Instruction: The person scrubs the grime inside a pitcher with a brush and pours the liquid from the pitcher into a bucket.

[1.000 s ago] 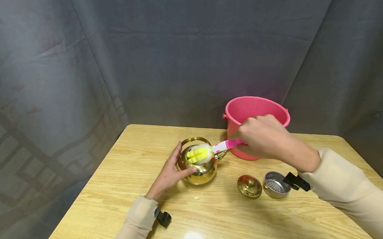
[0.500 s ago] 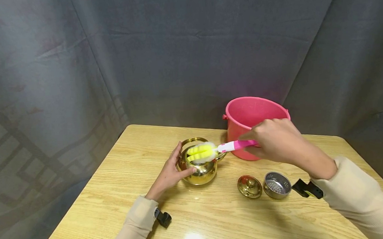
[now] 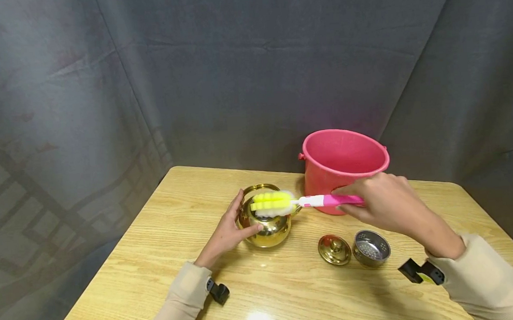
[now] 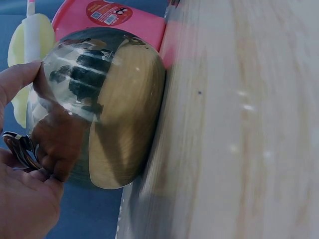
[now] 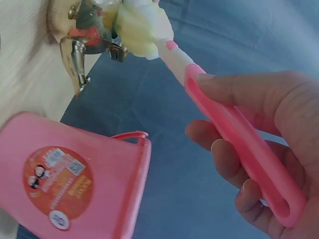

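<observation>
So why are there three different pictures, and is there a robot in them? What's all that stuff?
No robot here, just a person's two hands. The wide picture looks down from the person's head. The one filled by shiny gold is seen from the left wrist, and the one with the big pink handle from the right wrist.

The left hand holds a gold kettle on a wooden table. The right hand grips a sponge brush, its yellow and white head over the kettle's open top. Nearby are a gold lid, a metal strainer and a pink bucket.
</observation>
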A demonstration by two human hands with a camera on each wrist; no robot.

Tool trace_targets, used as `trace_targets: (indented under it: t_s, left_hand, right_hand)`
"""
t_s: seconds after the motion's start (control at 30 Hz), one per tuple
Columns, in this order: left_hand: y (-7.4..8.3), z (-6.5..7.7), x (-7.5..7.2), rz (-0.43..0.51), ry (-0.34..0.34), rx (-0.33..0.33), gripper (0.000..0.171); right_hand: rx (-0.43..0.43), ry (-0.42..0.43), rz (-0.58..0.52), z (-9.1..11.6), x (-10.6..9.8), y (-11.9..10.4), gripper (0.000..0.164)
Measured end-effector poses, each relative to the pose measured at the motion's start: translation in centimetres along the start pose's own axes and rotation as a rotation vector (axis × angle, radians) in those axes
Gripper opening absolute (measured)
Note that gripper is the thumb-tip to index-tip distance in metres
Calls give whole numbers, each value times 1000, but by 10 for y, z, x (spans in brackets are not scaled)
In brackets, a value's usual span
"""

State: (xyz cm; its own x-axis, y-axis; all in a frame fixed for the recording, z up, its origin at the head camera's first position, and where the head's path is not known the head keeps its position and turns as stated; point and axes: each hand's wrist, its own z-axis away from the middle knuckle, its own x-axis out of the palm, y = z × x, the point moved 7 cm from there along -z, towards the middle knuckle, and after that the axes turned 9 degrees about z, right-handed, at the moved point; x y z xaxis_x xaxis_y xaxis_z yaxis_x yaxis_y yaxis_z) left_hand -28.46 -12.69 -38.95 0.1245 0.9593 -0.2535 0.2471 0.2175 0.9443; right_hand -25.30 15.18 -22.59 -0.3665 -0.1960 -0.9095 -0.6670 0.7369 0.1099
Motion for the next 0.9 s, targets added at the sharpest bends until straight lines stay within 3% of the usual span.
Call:
trace_targets:
  t_s: [0.2,0.67,0.9]
  left_hand:
    - [1,1,0,-18,-2,-4,107]
    - [2,1,0,-10,-5,-1,108]
    - [6,1,0,3,-19,-30,105]
  right_hand:
    - [20,87,-45,18,11,4,29]
    - [257,136,-148,52,38,12,31]
    - [281,236,-202,64,45,10,31]
